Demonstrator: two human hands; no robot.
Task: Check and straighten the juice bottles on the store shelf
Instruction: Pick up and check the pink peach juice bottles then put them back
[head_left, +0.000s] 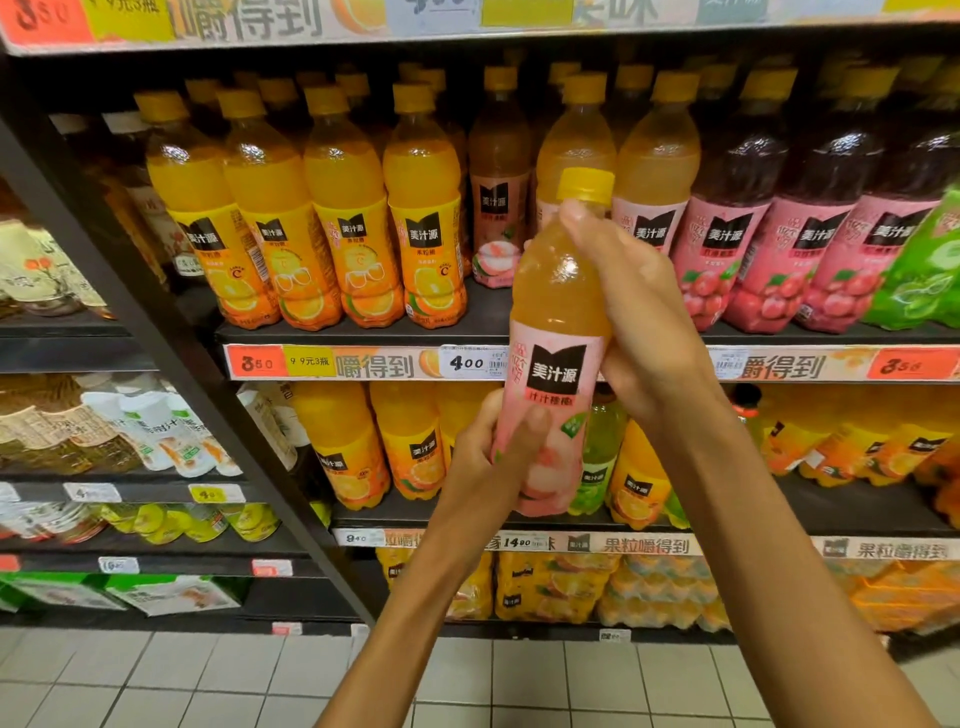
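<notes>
Peach juice bottle (558, 332) held off the shelf edge (363, 332), near side: left hand (493, 457) gripping its base, right hand (634, 306) clasping its neck; open gap behind.

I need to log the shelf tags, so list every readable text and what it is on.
"美汁源": pink label of the held bottle.
"美汁源": labels of the orange juice bottles.
"4.00": white price tag.
"3.50" and "9.9元3瓶": red and yellow tag.
"嚼得到": shelf strip.
"14.90": lower tag.
"果粒嚼得到": lower strip.
Smaller print: blurred.
</notes>
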